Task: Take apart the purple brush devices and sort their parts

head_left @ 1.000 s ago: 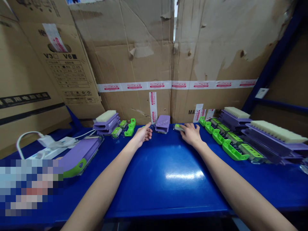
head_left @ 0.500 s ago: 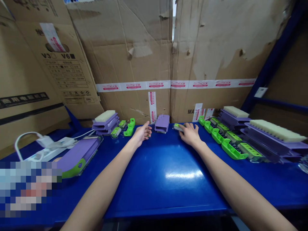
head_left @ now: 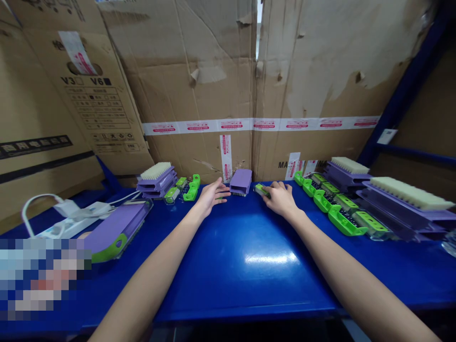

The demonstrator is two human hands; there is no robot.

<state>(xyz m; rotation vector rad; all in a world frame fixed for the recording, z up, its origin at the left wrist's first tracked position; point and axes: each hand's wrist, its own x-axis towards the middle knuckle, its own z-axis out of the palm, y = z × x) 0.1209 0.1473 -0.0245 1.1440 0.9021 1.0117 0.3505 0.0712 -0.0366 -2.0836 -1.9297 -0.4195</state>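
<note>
At the back middle of the table, a purple plastic casing lies between my hands, with bristles or teeth along its lower front edge. My left hand is just left of it, fingers stretched out and slightly apart, holding nothing. To the casing's right, my right hand has its thumb and fingers closed on a small clear box with a green top. That box is low at the table surface; my fingers hide its right end.
Green curved end pieces, green-topped clear boxes and purple casings with cream brush pads line the right side. Similar parts stand at back left, near a longer purple and green piece and a white power strip. Cardboard walls the back.
My right hand has shifted slightly left with the clear box, closer to the purple casing. My left hand's fingers have straightened and reach a little farther right toward the casing.
</note>
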